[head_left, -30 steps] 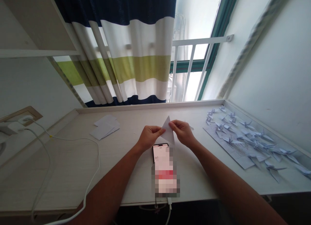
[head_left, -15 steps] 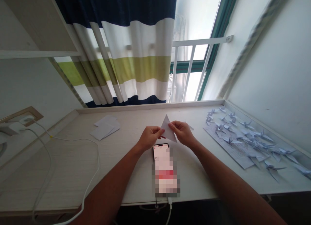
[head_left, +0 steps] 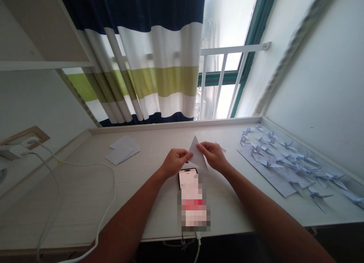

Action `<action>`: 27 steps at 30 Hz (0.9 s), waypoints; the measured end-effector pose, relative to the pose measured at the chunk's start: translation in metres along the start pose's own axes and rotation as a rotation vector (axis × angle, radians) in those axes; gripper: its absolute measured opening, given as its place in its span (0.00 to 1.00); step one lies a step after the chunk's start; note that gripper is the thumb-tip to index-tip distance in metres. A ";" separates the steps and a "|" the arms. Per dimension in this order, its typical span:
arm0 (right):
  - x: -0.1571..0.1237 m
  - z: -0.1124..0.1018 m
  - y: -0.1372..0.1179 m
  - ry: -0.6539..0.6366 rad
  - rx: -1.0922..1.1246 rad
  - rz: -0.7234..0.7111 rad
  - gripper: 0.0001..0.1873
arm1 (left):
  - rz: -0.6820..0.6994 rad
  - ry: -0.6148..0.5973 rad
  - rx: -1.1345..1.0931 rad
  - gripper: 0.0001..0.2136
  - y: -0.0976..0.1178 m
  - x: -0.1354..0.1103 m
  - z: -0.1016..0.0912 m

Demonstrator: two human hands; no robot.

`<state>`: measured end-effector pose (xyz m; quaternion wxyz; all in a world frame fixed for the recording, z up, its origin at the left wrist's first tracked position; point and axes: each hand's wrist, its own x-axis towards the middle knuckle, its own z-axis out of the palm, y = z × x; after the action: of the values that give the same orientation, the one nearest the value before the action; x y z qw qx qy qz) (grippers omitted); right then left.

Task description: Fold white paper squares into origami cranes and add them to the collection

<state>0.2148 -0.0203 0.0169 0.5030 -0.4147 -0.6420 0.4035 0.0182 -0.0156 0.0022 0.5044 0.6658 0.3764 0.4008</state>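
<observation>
A white paper folded into a triangle [head_left: 196,154] stands point up just above the desk [head_left: 85,191]. My left hand [head_left: 174,162] pinches its left edge with thumb and fingers closed. My right hand [head_left: 214,155] pinches its right side near the top. Directly under the paper lies a phone [head_left: 192,196] with its screen lit, a cable plugged in at the near end.
A small stack of white paper squares [head_left: 123,150] lies at the back left. Several folded paper cranes [head_left: 287,162] rest on a printed sheet at the right. A white charger cable [head_left: 105,194] loops across the left side. A striped curtain [head_left: 148,66] and a window railing stand behind.
The paper triangle has tilted slightly and shifted a little within my fingers. Both hands stay in nearly the same place above the phone.
</observation>
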 end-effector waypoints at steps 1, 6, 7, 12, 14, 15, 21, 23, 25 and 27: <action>0.000 0.000 0.000 0.008 0.000 -0.008 0.24 | 0.005 -0.015 0.021 0.19 0.001 -0.001 0.000; 0.000 -0.002 -0.004 0.022 -0.039 -0.030 0.24 | 0.003 -0.013 0.043 0.19 0.001 -0.002 0.003; 0.000 -0.002 -0.004 0.023 -0.049 -0.025 0.25 | -0.003 -0.002 0.042 0.19 0.001 -0.002 0.003; 0.001 -0.001 -0.001 -0.031 -0.087 -0.011 0.26 | -0.021 0.022 -0.014 0.21 -0.001 0.000 0.003; 0.000 -0.001 0.000 -0.048 -0.105 -0.007 0.26 | -0.046 -0.010 -0.047 0.22 0.001 0.000 0.002; 0.000 -0.002 0.000 -0.053 -0.108 -0.004 0.25 | -0.061 -0.031 -0.063 0.22 0.003 0.000 0.002; 0.000 -0.002 0.000 -0.072 -0.065 0.037 0.25 | -0.093 -0.077 -0.137 0.24 0.011 -0.001 -0.001; 0.001 -0.002 0.002 -0.088 -0.057 0.051 0.25 | -0.071 -0.061 -0.143 0.24 0.012 -0.001 -0.002; 0.001 -0.001 0.005 -0.107 -0.060 0.063 0.26 | -0.039 -0.024 -0.136 0.23 0.011 0.000 -0.003; 0.002 -0.002 0.007 -0.120 -0.069 0.064 0.27 | -0.022 0.012 -0.120 0.23 0.009 0.001 -0.003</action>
<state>0.2170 -0.0159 0.0113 0.4360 -0.4271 -0.6709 0.4212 0.0168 -0.0157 0.0117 0.5453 0.6280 0.3619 0.4210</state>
